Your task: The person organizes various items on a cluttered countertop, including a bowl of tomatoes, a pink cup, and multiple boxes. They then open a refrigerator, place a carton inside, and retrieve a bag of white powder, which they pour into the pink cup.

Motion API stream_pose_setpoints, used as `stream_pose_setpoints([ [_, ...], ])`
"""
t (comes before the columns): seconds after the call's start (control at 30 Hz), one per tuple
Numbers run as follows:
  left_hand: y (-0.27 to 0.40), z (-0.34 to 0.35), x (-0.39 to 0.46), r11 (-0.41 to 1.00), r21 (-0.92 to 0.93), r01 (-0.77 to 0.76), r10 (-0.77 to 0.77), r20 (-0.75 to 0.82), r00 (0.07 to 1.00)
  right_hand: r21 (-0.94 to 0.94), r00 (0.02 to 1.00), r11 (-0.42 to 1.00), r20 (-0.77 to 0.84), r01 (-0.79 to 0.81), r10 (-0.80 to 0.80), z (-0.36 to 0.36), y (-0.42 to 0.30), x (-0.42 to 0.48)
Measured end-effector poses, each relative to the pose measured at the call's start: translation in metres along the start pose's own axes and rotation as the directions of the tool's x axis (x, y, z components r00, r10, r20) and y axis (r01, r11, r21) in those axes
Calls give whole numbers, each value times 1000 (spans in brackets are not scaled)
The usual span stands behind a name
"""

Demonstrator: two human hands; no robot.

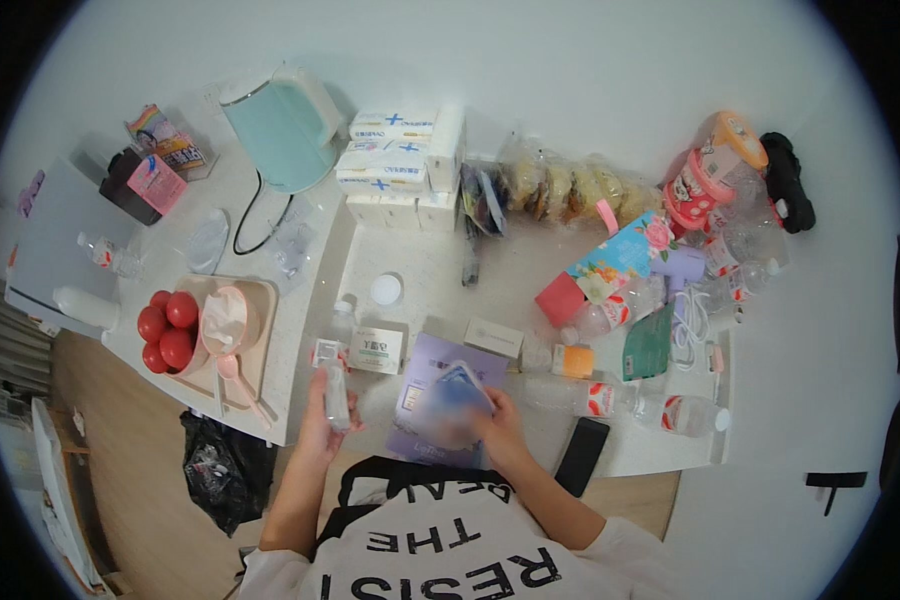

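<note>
In my left hand [328, 420] is a small pale box [337, 397], held upright on its narrow side. My right hand [501, 431] grips a flat blue item with a pale edge [454, 390]; its lower part is blurred, so I cannot tell what it is. Beneath it lies a purple printed box or bag [412, 420] at the counter's front. A white box with green print [376, 350] stands just beyond my left hand, beside a plastic bottle [343, 319]. Behind the purple package sits another small white box [493, 337]. A black phone [582, 456] rests at the front edge, right of my right forearm.
On the left, a tray [268, 300] bears red round fruit [177, 349] and a pink bowl; a mint electric kettle [281, 135] stands behind. Tissue packs [386, 165] are stacked at the back. Plastic bottles [682, 415], a purple hair dryer [679, 264] and a floral box [622, 247] crowd the right.
</note>
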State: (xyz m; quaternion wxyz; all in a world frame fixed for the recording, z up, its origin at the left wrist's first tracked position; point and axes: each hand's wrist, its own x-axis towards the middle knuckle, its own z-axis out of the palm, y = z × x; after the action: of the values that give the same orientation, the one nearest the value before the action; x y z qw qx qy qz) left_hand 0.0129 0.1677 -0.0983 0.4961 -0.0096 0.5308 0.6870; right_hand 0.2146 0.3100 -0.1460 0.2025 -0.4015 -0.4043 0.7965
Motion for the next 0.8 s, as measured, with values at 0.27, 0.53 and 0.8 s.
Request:
stream_pose_setpoints([
  [0.27,-18,-27,-12,995,-78,-59,49,-118,992,-295,901,946,-358,139,-244,-54,72,-15],
  [0.53,-3,14,-43,898,-440,-26,107,161,981,-768,821,639,-339,41,-460,-48,75,-9],
  [0.8,3,12,-43,938,-322,-127,228,297,927,-924,667,362,-193,123,-719,-52,61,-20],
])
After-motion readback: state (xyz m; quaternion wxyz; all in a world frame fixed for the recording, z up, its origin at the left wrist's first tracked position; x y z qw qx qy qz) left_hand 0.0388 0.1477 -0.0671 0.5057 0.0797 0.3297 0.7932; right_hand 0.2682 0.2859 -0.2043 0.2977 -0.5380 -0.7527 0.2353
